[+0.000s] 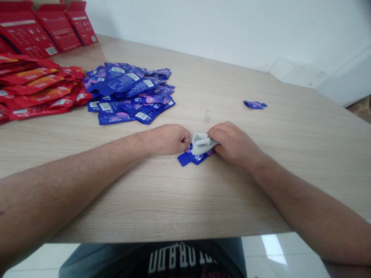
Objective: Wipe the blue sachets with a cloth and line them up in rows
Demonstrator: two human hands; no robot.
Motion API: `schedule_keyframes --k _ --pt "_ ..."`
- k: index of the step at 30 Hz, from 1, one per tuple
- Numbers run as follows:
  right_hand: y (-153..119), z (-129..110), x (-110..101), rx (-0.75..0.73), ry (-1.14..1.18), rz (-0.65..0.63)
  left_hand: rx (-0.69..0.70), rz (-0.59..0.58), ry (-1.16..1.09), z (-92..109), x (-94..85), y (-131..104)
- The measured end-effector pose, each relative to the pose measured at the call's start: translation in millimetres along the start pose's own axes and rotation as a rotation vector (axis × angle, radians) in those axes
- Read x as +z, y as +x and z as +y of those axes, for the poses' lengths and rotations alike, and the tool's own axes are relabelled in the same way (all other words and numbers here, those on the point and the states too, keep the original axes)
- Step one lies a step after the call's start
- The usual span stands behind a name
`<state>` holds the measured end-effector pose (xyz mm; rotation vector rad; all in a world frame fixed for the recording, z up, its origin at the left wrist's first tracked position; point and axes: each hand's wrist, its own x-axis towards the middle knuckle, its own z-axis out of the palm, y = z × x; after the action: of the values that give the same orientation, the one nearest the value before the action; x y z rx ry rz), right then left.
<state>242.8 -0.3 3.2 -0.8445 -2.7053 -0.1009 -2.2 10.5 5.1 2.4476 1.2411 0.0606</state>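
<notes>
On the table before me lies a shiny blue packet [185, 159] with pinkish-purple print and white characters. My left hand [173, 139] is closed at its left upper edge, thumb and finger pinching there. In my right hand [232, 142] is a folded light grey cloth [199, 144], gripped at its right end. The cloth lies over the middle of the packet and hides part of it. A second blue piece may lie under the first; the overlap is unclear.
To the left is a heap of blue packets [127, 92], beside a heap of red packets [40, 87]. Red boxes [59, 27] stand behind them. One small blue packet [255, 104] lies alone at the right. A white wall [220, 31] borders the table's [162, 200] far side.
</notes>
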Motion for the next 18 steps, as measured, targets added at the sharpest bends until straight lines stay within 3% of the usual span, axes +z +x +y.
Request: schedule_keyframes --k 4,8,13,18 --pt "-0.3 -4.1 2.9 -0.072 0.034 -0.038 -0.011 0.015 0.011 2.5 -0.5 -1.6" --pt "-2.2 -6.2 3.0 0.02 -0.047 -0.039 -0.013 -0.001 0.003 3.9 -1.0 -2.1" --pt "-4.8 -10.3 0.0 -0.048 -0.045 -0.063 -0.019 0.012 0.001 3.6 -0.7 -2.3" --pt "-6.0 -13.7 -7.1 -0.005 -0.131 -0.044 0.003 0.015 -0.009 3.3 -0.5 -0.7"
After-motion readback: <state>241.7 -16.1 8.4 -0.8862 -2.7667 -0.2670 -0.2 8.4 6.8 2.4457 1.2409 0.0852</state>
